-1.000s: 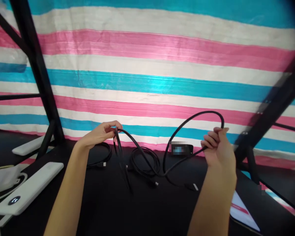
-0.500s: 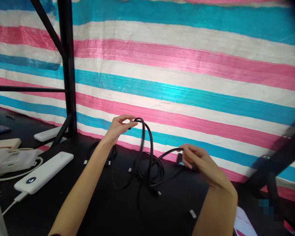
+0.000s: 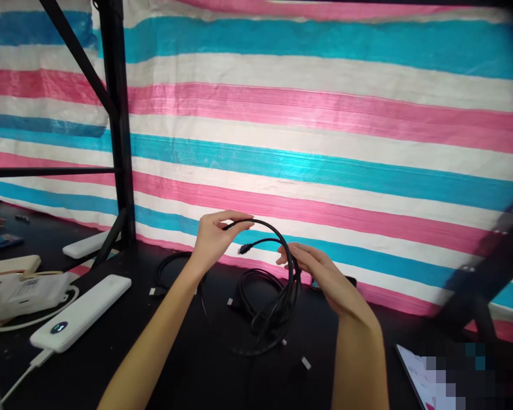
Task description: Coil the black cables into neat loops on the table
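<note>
Glossy white oblong power bank [image 3: 81,313], left on black tabletop [image 3: 205,376]. Left hand [image 3: 216,236] pinching top of looped black cable [image 3: 289,279]; right hand [image 3: 325,276] clamped on its right side. Loop raised, can't tell if bottom touches. Pink-blue-white striped sheet [image 3: 282,165] behind.

The black cable [image 3: 290,270] hung raised in the middle of the scene, its smooth round cord gathered into loose, uneven loops. From its top on the left it arched over to the right and dropped in several strands, blurred toward the near side. One slim black plug [image 3: 244,249] stuck out to the left, tip slightly down.
</note>
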`<state>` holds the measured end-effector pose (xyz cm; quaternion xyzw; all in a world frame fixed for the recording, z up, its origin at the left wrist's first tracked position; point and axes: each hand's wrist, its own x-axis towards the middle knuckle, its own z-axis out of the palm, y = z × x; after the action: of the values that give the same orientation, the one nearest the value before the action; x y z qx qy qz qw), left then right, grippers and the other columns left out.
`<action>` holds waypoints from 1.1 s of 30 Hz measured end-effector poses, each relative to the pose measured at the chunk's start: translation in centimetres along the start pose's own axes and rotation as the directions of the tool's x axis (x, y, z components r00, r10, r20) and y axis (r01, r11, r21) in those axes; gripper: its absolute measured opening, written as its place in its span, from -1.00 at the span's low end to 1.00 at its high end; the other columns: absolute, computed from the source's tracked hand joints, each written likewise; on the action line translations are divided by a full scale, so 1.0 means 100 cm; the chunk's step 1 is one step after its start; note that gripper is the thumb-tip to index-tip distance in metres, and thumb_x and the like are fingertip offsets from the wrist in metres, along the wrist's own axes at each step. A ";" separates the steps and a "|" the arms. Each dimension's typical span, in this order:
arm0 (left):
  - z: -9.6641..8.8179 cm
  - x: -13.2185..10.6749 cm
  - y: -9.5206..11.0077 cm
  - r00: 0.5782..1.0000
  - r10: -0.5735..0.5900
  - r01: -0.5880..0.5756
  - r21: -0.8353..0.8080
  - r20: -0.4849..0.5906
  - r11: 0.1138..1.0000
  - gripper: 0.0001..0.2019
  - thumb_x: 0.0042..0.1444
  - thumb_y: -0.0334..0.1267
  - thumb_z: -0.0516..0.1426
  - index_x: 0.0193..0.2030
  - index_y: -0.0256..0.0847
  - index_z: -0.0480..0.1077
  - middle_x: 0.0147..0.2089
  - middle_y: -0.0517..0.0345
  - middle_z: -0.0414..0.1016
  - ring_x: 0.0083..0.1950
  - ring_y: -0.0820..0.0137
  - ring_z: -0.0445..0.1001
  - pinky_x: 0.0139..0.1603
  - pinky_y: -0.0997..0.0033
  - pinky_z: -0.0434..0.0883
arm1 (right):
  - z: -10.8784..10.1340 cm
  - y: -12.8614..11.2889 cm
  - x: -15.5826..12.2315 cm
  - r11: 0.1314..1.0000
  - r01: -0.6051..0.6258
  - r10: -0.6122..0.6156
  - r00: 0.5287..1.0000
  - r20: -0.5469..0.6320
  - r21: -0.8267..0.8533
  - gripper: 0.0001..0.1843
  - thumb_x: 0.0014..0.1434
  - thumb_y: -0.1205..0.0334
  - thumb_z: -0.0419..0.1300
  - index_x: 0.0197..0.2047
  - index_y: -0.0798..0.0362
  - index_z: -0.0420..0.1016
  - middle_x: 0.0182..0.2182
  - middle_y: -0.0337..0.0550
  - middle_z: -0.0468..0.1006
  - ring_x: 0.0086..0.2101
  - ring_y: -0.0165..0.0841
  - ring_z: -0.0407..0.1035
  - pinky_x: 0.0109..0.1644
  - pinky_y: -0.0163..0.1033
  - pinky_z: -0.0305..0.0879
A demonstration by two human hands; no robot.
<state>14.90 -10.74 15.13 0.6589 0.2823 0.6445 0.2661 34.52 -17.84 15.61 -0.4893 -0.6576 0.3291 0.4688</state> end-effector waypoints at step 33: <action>-0.001 -0.013 0.027 0.968 -0.028 0.059 -0.119 0.249 0.991 -0.66 0.08 -0.07 0.11 -0.61 -0.21 0.35 -0.73 0.27 0.14 -0.63 0.51 0.20 -0.47 0.42 0.28 | -0.043 0.026 -0.017 0.978 -0.196 0.164 0.928 -0.335 -0.066 -0.70 0.02 0.01 0.25 -0.33 0.09 0.55 -0.48 -0.13 0.51 -0.57 -0.45 0.38 -0.61 -0.41 0.19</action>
<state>14.91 -13.54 16.15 0.7094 0.2203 0.5681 0.3543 39.60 -18.77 14.32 -0.6180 -0.5384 0.2521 0.5145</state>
